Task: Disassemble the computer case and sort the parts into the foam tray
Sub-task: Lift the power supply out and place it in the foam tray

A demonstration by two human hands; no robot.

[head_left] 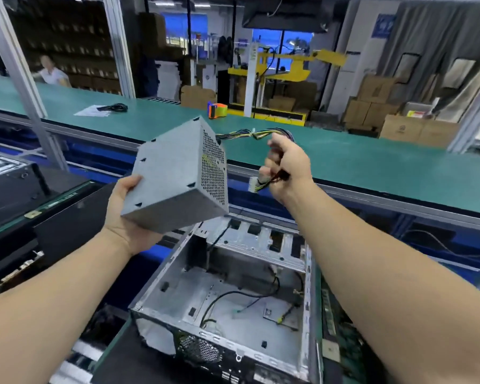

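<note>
A green-topped table (344, 159) spans the hall; cardboard boxes (372, 106) stack at 2 o'clock, a yellow machine frame (297, 65) at 12 o'clock.

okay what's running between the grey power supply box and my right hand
In the head view, a bundle of yellow and black cables spans from the power supply to the right hand, which grips the bundle; a white connector sticks out below the grip.

The power supply (178, 176) is matt grey sheet metal, one side perforated. The computer case (227, 295) is dull bare metal. The green surface (372, 159) looks smooth and matt.
</note>
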